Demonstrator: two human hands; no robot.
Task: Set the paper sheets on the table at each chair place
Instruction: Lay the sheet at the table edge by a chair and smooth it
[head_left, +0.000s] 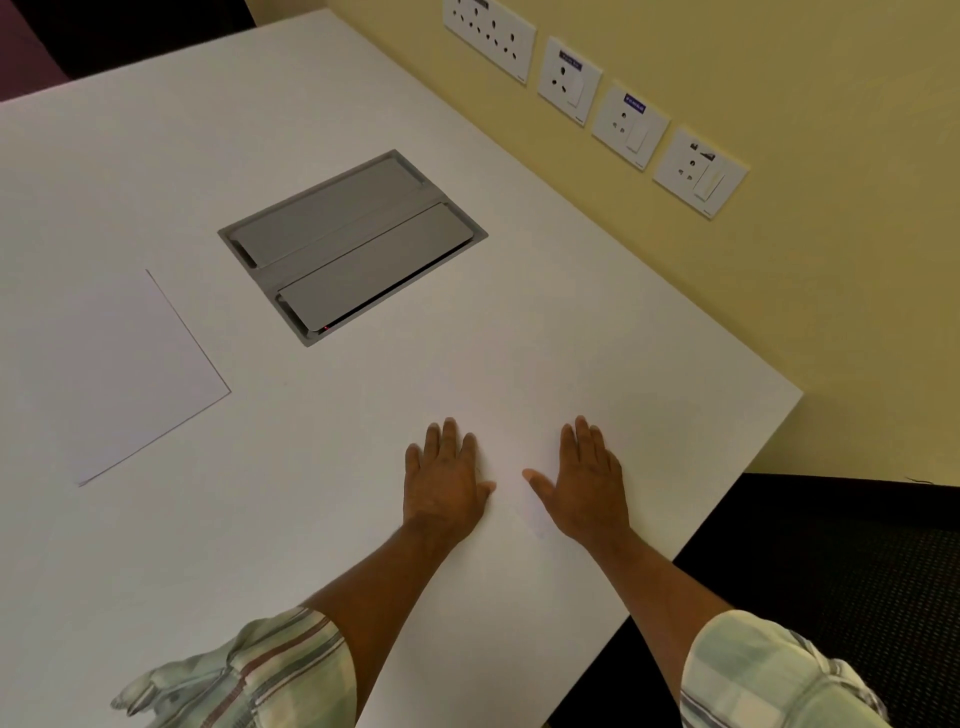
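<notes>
At lower centre of the frame, both hands lie flat, palms down, fingers spread, gripping nothing: left hand (447, 480) and right hand (587, 483) press on a paper sheet (519, 571) at the near table (311, 467) edge; its outline is faint against the white top. Plaid sleeves (270, 670) are rolled up. Left of centre lies a second sheet (124, 379), flat, apart. Farther back, centre: grey cable hatch (353, 249), lids closed. Upper right: wall sockets (597, 98) on a yellow wall.
</notes>
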